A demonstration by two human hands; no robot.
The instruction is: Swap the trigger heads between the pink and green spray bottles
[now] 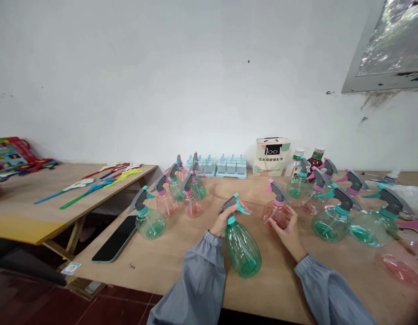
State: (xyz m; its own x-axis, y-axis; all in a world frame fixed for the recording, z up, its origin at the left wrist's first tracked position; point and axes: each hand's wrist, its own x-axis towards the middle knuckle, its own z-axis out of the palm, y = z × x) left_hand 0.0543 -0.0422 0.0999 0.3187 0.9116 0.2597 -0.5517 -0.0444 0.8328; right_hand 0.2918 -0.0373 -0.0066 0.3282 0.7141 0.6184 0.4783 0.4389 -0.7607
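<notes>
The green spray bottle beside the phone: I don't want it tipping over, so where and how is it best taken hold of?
Probably by the narrow neck of the green spray bottle, just under its trigger head, coming from the near side. It stands upright, and the slim neck looks easier to close around than the wide body; a pink bottle crowds its far right.

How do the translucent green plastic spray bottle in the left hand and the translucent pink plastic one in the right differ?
The green bottle has a teal collar; the pink bottle, a pink one. The left hand grips the green bottle near its top; the right hand holds the pink bottle around its body. Both have mostly grey spray heads.
</notes>
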